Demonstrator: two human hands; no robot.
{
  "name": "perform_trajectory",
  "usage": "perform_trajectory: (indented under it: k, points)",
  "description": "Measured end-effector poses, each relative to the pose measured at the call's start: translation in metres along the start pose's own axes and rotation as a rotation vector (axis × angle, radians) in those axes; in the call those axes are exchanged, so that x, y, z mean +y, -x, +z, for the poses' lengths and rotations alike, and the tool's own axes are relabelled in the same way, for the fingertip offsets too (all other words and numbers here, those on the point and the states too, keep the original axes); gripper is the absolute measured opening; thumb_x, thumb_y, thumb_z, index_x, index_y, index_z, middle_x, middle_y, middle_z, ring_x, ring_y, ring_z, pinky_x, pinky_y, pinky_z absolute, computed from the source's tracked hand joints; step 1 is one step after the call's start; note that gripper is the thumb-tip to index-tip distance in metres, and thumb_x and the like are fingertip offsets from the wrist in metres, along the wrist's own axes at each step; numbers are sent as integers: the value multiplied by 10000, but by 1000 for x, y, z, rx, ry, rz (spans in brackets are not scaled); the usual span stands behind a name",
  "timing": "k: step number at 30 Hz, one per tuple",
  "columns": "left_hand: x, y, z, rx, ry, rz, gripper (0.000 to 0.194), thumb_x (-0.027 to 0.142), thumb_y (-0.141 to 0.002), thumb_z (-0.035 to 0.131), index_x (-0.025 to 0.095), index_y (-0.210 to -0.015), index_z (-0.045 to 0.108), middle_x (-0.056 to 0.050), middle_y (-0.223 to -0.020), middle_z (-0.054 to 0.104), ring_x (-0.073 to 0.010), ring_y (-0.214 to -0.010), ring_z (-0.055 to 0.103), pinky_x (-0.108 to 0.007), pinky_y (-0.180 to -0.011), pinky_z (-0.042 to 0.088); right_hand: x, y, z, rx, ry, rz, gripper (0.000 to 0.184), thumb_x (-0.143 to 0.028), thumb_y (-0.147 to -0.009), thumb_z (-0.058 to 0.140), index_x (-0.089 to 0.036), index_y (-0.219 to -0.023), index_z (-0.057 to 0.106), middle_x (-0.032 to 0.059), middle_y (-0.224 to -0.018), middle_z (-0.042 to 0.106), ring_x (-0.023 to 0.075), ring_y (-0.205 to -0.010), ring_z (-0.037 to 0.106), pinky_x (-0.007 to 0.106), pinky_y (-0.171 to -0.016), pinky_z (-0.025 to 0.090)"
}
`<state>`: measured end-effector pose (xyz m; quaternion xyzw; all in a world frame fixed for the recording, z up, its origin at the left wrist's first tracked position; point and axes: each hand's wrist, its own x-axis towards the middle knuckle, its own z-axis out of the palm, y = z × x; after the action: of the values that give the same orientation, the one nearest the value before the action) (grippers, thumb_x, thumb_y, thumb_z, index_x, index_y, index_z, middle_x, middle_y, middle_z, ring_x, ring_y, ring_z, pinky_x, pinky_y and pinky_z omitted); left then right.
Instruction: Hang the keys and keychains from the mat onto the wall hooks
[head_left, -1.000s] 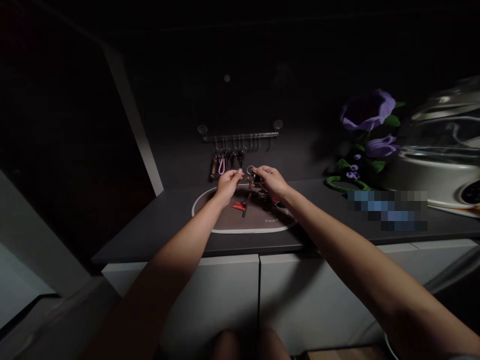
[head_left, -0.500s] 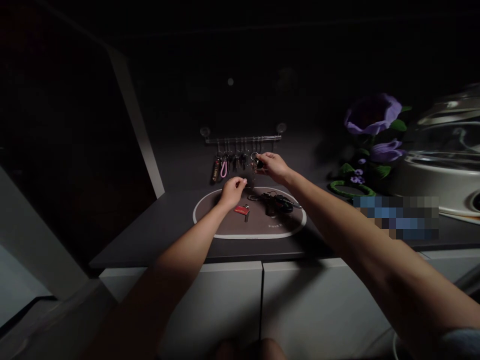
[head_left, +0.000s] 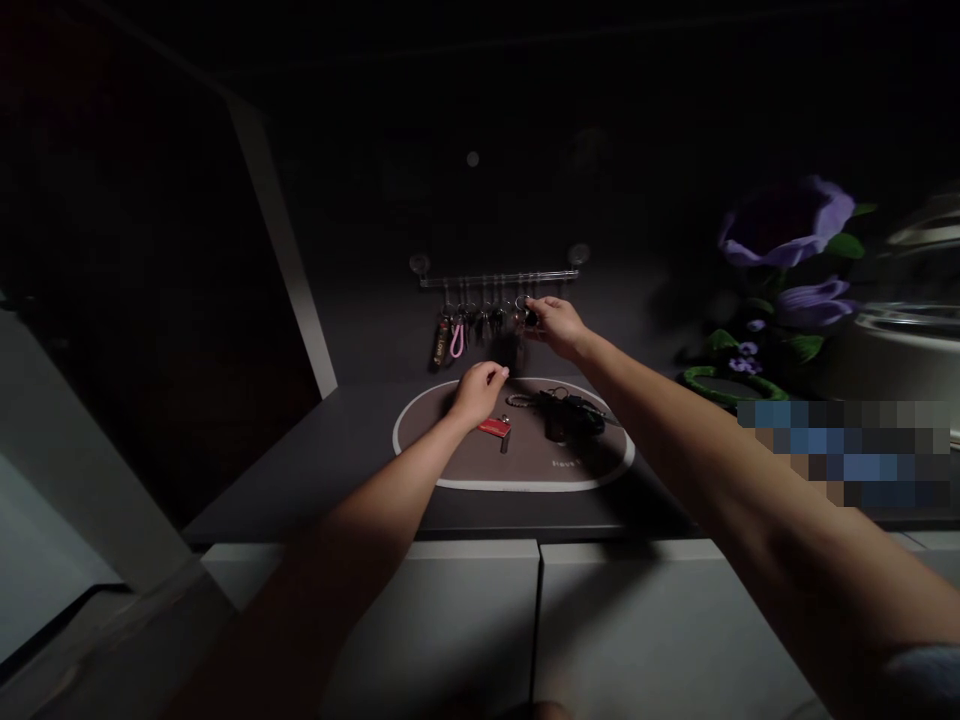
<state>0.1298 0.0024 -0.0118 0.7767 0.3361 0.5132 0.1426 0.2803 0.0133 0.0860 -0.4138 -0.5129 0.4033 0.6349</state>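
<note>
My right hand (head_left: 556,325) is raised to the hook rail (head_left: 496,277) on the dark wall, its fingers pinched on a key ring with a dark fob (head_left: 523,315) at one of the hooks. Several key bunches (head_left: 465,330) hang on the hooks to the left, one with a pink loop. My left hand (head_left: 480,388) hovers above the oval brown mat (head_left: 450,460) with its fingers loosely curled and nothing visible in them. A red tag with a key (head_left: 496,430) lies just under it. A dark key bunch (head_left: 566,412) lies on the mat to the right.
The mat sits on a dark countertop (head_left: 315,470) above white cabinet doors (head_left: 465,620). Purple artificial flowers (head_left: 787,250) and a green ring stand at the right, beside a pale lidded appliance (head_left: 911,320). A white slanted panel (head_left: 281,240) rises at the left. The scene is dim.
My right hand has risen from above the mat to the hook rail with the key ring. My left hand let go of the ring and sank toward the mat.
</note>
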Motion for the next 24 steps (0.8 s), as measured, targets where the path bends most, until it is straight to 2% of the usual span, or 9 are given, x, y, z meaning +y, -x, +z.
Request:
perform_trajectory:
  k: [6, 12, 18, 24]
  points:
    - [-5, -2, 3, -9, -4, -9, 218, 278, -823, 469, 147, -700, 592, -20, -686, 593, -119, -663, 506, -229, -621, 373, 4, -8, 3, 63, -4, -35, 181, -209, -828, 499, -168, -665, 432, -65, -485, 417, 59, -425, 458, 255, -523, 512]
    - [-5, -2, 4, -19, -20, -5, 226, 290, -827, 463, 150, -710, 596, -23, -696, 597, -130, -684, 515, -238, -633, 379, 10, -14, 6, 104, 3, -40, 174, -256, -807, 541, -173, -695, 437, -39, -569, 500, 64, -465, 485, 258, -537, 512]
    - [-2, -2, 2, -29, -28, -16, 220, 275, -830, 466, 148, -709, 599, -19, -689, 598, -125, -678, 512, -233, -632, 374, 16, -18, 10, 166, 8, -43, 178, -241, -820, 516, -177, -684, 420, -51, -545, 466, 53, -441, 443, 245, -536, 504]
    - [-2, -1, 3, -28, -23, -14, 229, 278, -828, 470, 136, -715, 609, -27, -695, 605, -126, -673, 513, -238, -642, 375, 14, -24, 13, 196, -23, -44, 154, -227, -832, 479, -181, -694, 427, -48, -517, 450, 74, -452, 467, 247, -536, 500]
